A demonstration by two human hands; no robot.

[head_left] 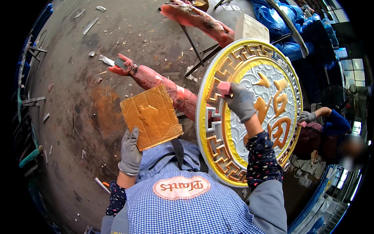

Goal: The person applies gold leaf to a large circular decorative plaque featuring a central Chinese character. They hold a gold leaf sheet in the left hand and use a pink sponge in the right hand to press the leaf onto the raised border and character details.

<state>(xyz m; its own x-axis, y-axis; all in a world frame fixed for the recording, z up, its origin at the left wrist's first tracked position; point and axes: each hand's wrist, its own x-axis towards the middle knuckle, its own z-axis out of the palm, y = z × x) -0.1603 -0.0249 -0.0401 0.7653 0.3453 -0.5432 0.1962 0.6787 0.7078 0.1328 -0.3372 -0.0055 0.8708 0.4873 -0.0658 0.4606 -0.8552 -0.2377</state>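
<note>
My left hand (130, 154), in a grey glove, grips the near edge of a square cardboard piece (146, 115), its face coated with wet-looking gold-brown paint. In my gloved right hand (241, 103) is a pink sponge (224, 88), pinched at the left border of a large round plaque (202, 124). Yellow rings, a fretwork border partly coloured gold-brown, and raised gold characters over a pale scrolled ground make up the plaque. At its right edge, another person's gloved hand (307, 117) holds a second pink sponge (302, 124).
Beneath the plaque's left side runs a red-wrapped support arm (156, 80); another red-wrapped arm (198, 19) lies beyond, near a white block (251, 28). Blue plastic sheeting (269, 17) is heaped at the far right. Scraps litter the stained floor (89, 128).
</note>
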